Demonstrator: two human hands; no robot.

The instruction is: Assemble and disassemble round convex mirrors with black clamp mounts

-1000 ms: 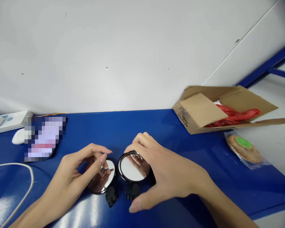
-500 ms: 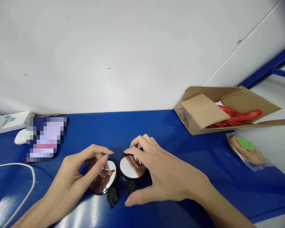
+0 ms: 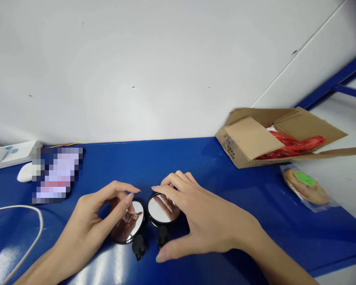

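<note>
Two round mirrors with black rims and black mounts lie side by side on the blue table [image 3: 118, 158]. Over the left mirror [image 3: 138, 215], my left hand [image 3: 99, 211] hovers with thumb and index finger apart; its other fingers curl behind the thumb and partly hide the glass. My right hand [image 3: 192, 213] spans the right mirror [image 3: 158, 209], its index fingertip at the top of the rim and its thumb beside the mount [image 3: 163, 234]. Those fingers are spread, and whether they press on the mirror is unclear. The left mirror's mount [image 3: 139, 246] points toward me.
An opened cardboard box [image 3: 243, 138] holding a red plastic bag [image 3: 296, 143] stands at the back right. Near it lies a wrapped round item with a green label [image 3: 305, 178]. On the left are a pixelated phone-like object [image 3: 57, 174], a white mouse-shaped item [image 3: 26, 173] and a white cable [image 3: 40, 221].
My right index finger has straightened slightly to the left along the rim, and the right thumb has dropped a little. Both mirrors stay in place; the view has shifted slightly.
</note>
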